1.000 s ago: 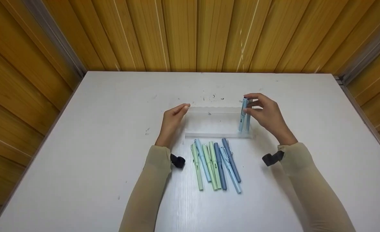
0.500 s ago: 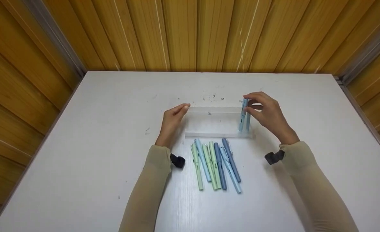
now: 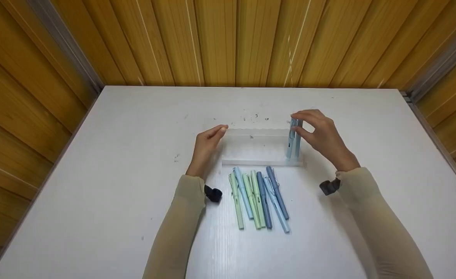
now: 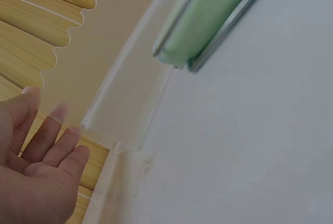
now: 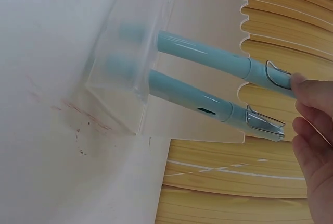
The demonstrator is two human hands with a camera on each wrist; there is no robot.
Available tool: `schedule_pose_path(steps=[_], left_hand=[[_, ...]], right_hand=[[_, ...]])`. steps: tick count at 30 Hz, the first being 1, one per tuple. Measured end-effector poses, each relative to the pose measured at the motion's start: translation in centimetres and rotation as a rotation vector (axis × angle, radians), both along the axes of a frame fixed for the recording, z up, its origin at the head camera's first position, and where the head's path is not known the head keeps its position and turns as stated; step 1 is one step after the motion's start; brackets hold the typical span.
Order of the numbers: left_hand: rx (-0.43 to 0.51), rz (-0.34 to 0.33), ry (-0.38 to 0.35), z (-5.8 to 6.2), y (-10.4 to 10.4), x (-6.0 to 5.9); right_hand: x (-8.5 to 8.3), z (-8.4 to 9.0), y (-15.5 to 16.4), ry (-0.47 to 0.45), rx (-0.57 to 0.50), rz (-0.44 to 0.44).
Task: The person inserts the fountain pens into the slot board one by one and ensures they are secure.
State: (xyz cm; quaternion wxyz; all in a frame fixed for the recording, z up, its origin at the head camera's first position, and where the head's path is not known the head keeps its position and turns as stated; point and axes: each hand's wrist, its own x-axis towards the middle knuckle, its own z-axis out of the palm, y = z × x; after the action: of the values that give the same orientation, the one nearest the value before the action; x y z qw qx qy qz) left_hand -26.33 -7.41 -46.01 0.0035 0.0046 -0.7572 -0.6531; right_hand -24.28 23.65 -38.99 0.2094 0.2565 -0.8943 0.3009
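While clear, the holder point(image 3: 259, 149) barely shows.

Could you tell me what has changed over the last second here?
Little. The right hand crept slightly away from the camera along the two upright light-blue pens in the clear plastic holder, fingertips still on their tops. The left hand still steadies the holder's end; the seven loose pens lie unmoved.

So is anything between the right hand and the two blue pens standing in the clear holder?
Nothing visible: the right hand is already at the caps of the two blue pens, standing at the right end of the clear holder.
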Motion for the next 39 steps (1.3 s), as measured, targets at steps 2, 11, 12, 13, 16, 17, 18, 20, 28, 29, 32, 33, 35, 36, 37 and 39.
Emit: schedule_pose_path(steps=[2, 11, 12, 13, 16, 17, 18, 20, 28, 29, 32, 33, 35, 36, 37, 39], left_hand=[[-0.001, 0.0, -0.003, 0.1, 0.0, 0.0], [0.005, 0.008, -0.025, 0.1, -0.1, 0.1], [0.004, 0.009, -0.026, 0.0, -0.1, 0.0], [0.006, 0.009, -0.024, 0.0, 0.0, 0.0], [0.009, 0.003, -0.009, 0.0, 0.0, -0.1], [0.01, 0.002, -0.008, -0.1, 0.0, -0.1], [0.013, 0.0, -0.007, -0.1, 0.0, -0.1], [0.013, -0.005, -0.009, -0.2, 0.1, -0.1], [-0.01, -0.004, -0.022, -0.3, 0.0, 0.1], [-0.012, -0.003, -0.024, -0.3, -0.1, 0.1], [-0.02, 0.003, -0.032, -0.3, -0.1, 0.0], [-0.02, 0.004, -0.031, -0.2, -0.1, -0.1], [-0.016, 0.003, -0.029, -0.2, -0.1, -0.1], [-0.016, 0.002, -0.027, -0.2, -0.1, -0.1], [-0.011, 0.0, -0.024, -0.2, -0.1, 0.0], [-0.005, -0.002, -0.02, -0.2, -0.1, 0.1]], right_hand=[[-0.2, 0.1, 0.0, -0.017, 0.003, -0.004], [-1.2, -0.1, -0.2, -0.096, -0.003, -0.017], [-1.3, -0.1, -0.2, -0.102, -0.007, -0.017], [-1.4, -0.1, -0.2, -0.107, -0.009, -0.017], [-1.7, -0.2, -0.1, -0.119, -0.01, -0.02], [-1.8, -0.2, -0.1, -0.126, -0.009, -0.024], [-1.9, -0.3, -0.1, -0.134, -0.007, -0.027], [-1.9, -0.4, 0.0, -0.152, -0.002, -0.036], [-1.8, -0.8, 0.1, -0.187, 0.002, -0.05], [-1.9, -0.8, 0.1, -0.187, 0.0, -0.048], [-2.0, -0.8, 0.0, -0.193, 0.001, -0.051], [-2.0, -0.8, 0.0, -0.197, 0.001, -0.054], [-2.0, -0.8, -0.1, -0.203, 0.005, -0.062], [-1.9, -0.9, -0.1, -0.2, 0.007, -0.064], [-1.9, -0.9, -0.1, -0.195, 0.007, -0.067], [-1.7, -0.9, -0.1, -0.172, -0.001, -0.07]])
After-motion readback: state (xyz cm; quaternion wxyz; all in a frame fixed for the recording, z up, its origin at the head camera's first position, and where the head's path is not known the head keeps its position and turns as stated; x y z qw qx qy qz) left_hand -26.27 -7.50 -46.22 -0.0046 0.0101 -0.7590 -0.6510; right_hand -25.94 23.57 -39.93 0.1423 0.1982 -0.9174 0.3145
